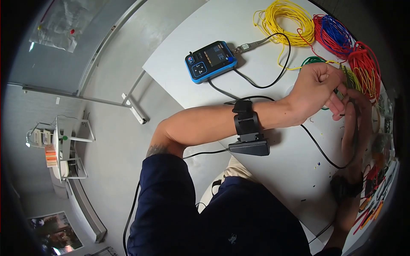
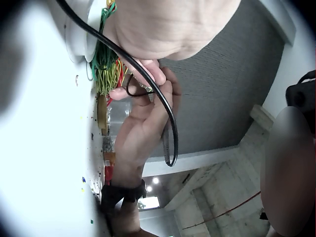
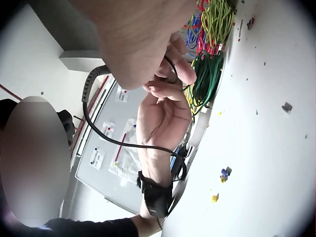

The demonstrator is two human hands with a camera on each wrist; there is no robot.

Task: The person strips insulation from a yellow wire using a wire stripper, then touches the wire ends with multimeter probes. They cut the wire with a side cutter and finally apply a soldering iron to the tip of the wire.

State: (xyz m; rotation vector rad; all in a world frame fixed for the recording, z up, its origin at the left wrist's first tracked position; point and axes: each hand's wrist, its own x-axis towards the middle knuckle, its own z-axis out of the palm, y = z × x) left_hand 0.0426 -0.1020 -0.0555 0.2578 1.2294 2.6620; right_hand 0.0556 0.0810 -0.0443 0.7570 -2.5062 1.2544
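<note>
Both hands meet over the right side of the white table. My left hand [image 1: 314, 89] reaches across from the left with curled fingers, pinching a thin black lead [image 2: 129, 88] that loops between the two hands. Facing it, my right hand [image 1: 359, 113] grips the end of a thicker black cable [image 3: 126, 144]. A ribbed sleeve [image 3: 89, 86] on that cable shows beside the right hand, and the cable hangs below in a wide bend. The fingers hide most of what they hold. Left of the hands lies a blue-edged handheld tester [image 1: 209, 62] with a lit screen.
A metal-ended plug [image 1: 244, 48] joins the tester. Coils of yellow wire [image 1: 268, 21], red-and-blue wire [image 1: 331, 32], red wire [image 1: 363, 64] and green wire [image 3: 207, 74] lie along the far edge. Small scraps [image 3: 225, 173] dot the table. Thin coloured tools [image 1: 376, 207] lie at right.
</note>
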